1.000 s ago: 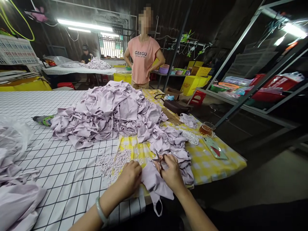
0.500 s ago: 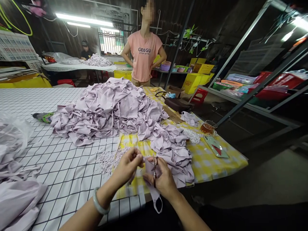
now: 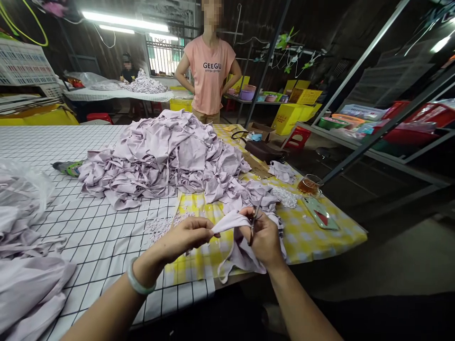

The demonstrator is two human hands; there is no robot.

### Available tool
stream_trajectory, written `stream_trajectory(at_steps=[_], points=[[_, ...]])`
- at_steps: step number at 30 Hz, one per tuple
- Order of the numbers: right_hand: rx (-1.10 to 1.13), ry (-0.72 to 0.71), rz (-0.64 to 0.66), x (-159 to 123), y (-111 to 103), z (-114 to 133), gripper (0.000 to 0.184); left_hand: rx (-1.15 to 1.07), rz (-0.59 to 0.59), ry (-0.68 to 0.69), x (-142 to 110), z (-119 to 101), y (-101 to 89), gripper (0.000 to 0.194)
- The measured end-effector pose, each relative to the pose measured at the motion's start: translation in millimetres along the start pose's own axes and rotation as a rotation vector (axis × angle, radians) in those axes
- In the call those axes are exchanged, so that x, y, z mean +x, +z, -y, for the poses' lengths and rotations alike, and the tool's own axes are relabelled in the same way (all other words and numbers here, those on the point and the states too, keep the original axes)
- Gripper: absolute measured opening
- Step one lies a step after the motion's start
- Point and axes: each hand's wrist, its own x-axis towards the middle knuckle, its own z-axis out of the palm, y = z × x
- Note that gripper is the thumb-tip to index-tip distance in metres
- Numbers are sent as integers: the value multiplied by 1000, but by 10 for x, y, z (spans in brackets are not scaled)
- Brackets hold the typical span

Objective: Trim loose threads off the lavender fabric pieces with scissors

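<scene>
My left hand (image 3: 195, 234) pinches one end of a pale lilac cloth piece (image 3: 232, 220), which is stretched across to my right hand (image 3: 263, 237). In my right hand are small scissors (image 3: 254, 222), blades pointing up, and its fingers also grip the cloth. A thin strap and the rest of the piece hang below, over the table edge. Just beyond my hands rises a big heap of the same lilac fabric (image 3: 177, 147). Small fabric snippets (image 3: 161, 227) lie scattered left of my hands.
On the yellow checked cloth (image 3: 305, 246) at right lie a phone (image 3: 320, 213), a glass of brown drink (image 3: 310, 184) and a pile of white bits (image 3: 285, 197). A dark bag (image 3: 265, 151) sits farther back. More lilac fabric (image 3: 31, 293) is at left. A person (image 3: 209, 71) stands across the table.
My hands have moved apart, the right one going right and up. The cloth that hung between them is now pulled taut sideways.
</scene>
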Motion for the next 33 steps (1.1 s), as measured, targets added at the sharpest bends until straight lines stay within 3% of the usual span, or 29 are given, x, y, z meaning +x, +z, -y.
stream_trajectory(at_steps=[6, 11, 14, 19, 22, 25, 29, 30, 31, 33], points=[[13, 3, 8, 91, -209, 295, 18, 33, 90, 105, -93, -143, 80, 27], [84, 99, 170, 141, -295, 461, 18, -26, 108, 154, -181, -239, 164, 29], [127, 187, 287, 170, -237, 380, 21, -36, 34, 180, -211, -235, 179, 29], [73, 342, 424, 232, -191, 42, 25, -155, -200, 333, -180, -252, 75, 22], [102, 378, 373, 282, -291, 15, 28, -167, -283, 446, -56, -326, -12, 22], [257, 337, 221, 385, -417, 213, 33, -68, -371, 576, 174, -358, -2, 19], [421, 201, 106, 586, -525, 594, 27, 243, -792, 864, 438, -212, 236, 14], [441, 186, 101, 632, -542, 673, 24, 320, -820, 923, 468, -146, 321, 13], [455, 171, 98, 672, -557, 741, 19, 378, -779, 954, 484, -75, 406, 12], [474, 134, 80, 728, -579, 846, 14, 424, -556, 916, 495, 54, 564, 14]])
